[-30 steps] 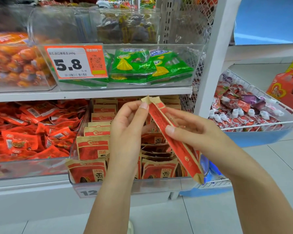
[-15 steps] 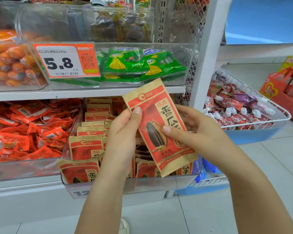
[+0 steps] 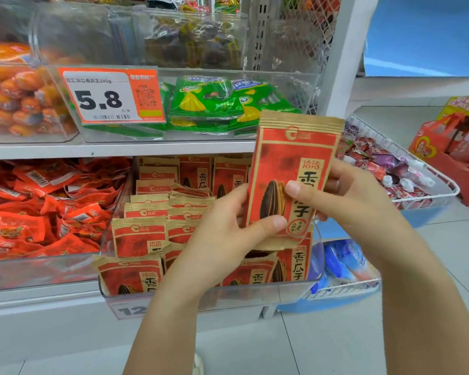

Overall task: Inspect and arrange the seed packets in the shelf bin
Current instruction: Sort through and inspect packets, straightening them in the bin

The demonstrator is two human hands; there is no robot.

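A red and tan seed packet [image 3: 287, 158] with a sunflower seed picture stands upright in front of the shelf, its printed face toward me. My left hand [image 3: 228, 234] grips its lower left edge, thumb across the front. My right hand [image 3: 344, 196] holds its right side, thumb pressed on the middle of the face. Below and behind lies the clear shelf bin [image 3: 255, 293] with several matching seed packets [image 3: 138, 236] stacked in rows, most upright, some leaning.
Left of the bin is a clear bin of red snack packs [image 3: 38, 212]. The upper shelf holds green packets [image 3: 206, 104] behind an orange 5.8 price tag [image 3: 111, 96]. A white wire basket [image 3: 406, 169] of small sweets stands right of the white shelf post [image 3: 344, 63].
The packet has turned from edge-on to face-on, and it now stands upright and further right. Both hands moved with it and keep their hold.
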